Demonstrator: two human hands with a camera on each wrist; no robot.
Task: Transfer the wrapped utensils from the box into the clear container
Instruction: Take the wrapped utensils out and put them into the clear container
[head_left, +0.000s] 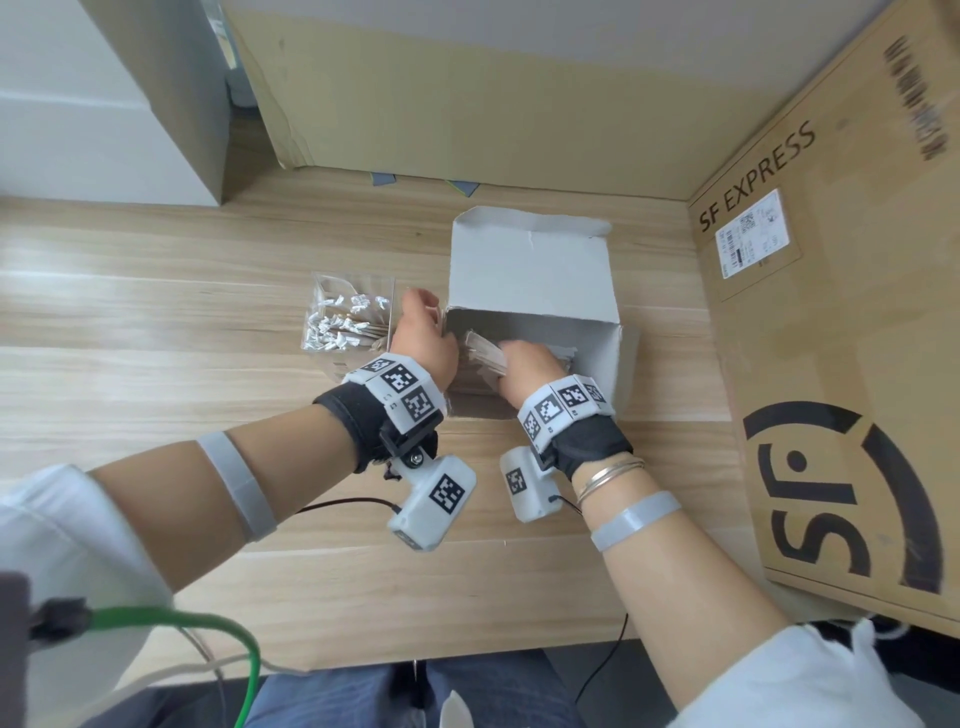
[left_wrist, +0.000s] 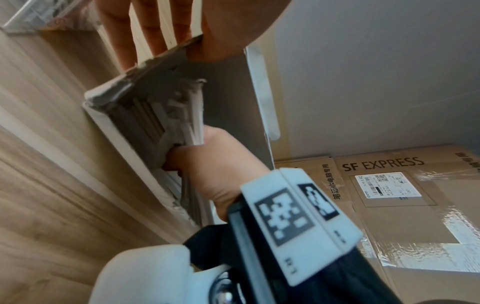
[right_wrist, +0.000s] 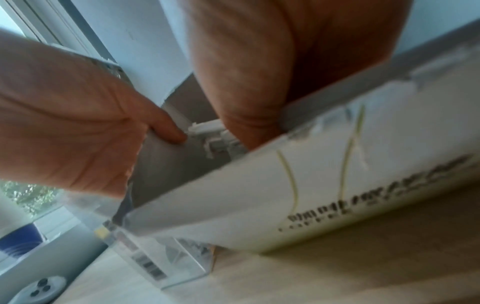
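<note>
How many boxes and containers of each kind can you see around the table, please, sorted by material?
White paperboard box, open, holding wrapped utensils: 1
Clear container, already holding wrapped utensils: 1
Brown cardboard shipping boxes: 2, the SF Express box and the plain cardboard box behind
Total: 4

On the counter (head_left: 156, 322), the clear container (head_left: 332, 358) stands just left of the open box (head_left: 535, 270), wrapped utensils (head_left: 337, 325) inside it. Both hands meet at the box's near opening. A large carton (head_left: 831, 338) stands to the right, another (head_left: 493, 93) behind.
</note>
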